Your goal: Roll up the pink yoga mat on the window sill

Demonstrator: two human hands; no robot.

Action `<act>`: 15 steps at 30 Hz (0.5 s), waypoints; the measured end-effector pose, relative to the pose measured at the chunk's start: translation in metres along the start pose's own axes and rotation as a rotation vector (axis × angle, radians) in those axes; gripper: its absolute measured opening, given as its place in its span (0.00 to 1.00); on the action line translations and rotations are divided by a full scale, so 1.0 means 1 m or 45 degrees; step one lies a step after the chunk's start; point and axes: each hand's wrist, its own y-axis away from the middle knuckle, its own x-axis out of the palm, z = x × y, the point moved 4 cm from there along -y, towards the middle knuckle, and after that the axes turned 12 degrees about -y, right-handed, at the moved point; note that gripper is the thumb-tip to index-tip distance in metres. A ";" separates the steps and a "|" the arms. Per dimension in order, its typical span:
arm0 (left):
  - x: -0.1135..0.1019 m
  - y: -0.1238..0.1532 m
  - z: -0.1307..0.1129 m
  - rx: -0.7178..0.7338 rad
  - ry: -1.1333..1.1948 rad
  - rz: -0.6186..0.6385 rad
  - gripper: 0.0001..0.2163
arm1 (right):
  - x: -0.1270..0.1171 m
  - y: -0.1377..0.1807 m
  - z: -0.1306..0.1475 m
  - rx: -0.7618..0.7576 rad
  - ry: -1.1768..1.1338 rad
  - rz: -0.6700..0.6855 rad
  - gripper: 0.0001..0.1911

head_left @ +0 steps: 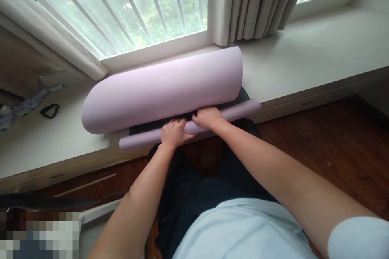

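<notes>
A lilac exercise mat [164, 87] lies along the window ledge, its wide part curving over in a loose bend. Along its near side runs a narrow, tightly rolled tube [241, 109] of the same lilac colour. My left hand [174, 132] wraps round the tube left of its middle, thumb along the near side. Close by on the right, my right hand [208, 117] is closed over the tube too, fingertips on the far side. Something dark [244, 95] shows between the wide part and the tube; whether it belongs to the mat cannot be made out.
The pale ledge [304, 60] has drawers in its front. Behind it are a barred window [146, 12] and grey curtains [255, 0]. A black strap-like loop [49, 111] lies at left. Below is a dark wooden floor [319, 153]; a pale-framed piece [100, 214] stands lower left.
</notes>
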 end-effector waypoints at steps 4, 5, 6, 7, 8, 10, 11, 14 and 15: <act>0.005 0.004 -0.002 0.027 -0.019 -0.017 0.23 | 0.005 0.008 -0.002 0.025 0.003 0.015 0.26; 0.006 0.006 -0.004 0.027 -0.028 -0.028 0.23 | 0.007 0.013 -0.003 0.017 0.023 -0.026 0.27; 0.006 0.007 -0.005 0.025 -0.040 -0.041 0.22 | 0.008 0.018 -0.003 0.002 0.045 -0.068 0.29; 0.007 0.009 -0.007 0.021 -0.052 -0.053 0.21 | 0.011 0.024 -0.004 -0.020 0.067 -0.095 0.30; 0.008 0.011 -0.009 0.014 -0.063 -0.061 0.21 | 0.014 0.030 -0.005 -0.062 0.088 -0.107 0.31; 0.009 0.014 -0.013 -0.003 -0.075 -0.068 0.21 | 0.018 0.040 -0.007 -0.124 0.125 -0.142 0.30; 0.009 0.015 -0.014 -0.010 -0.075 -0.068 0.21 | 0.019 0.044 -0.008 -0.146 0.140 -0.156 0.30; 0.009 0.014 -0.014 -0.019 -0.065 -0.057 0.21 | 0.019 0.054 -0.009 -0.239 0.174 -0.182 0.28; 0.009 0.013 -0.014 -0.019 -0.061 -0.049 0.21 | 0.018 0.057 -0.008 -0.274 0.182 -0.197 0.27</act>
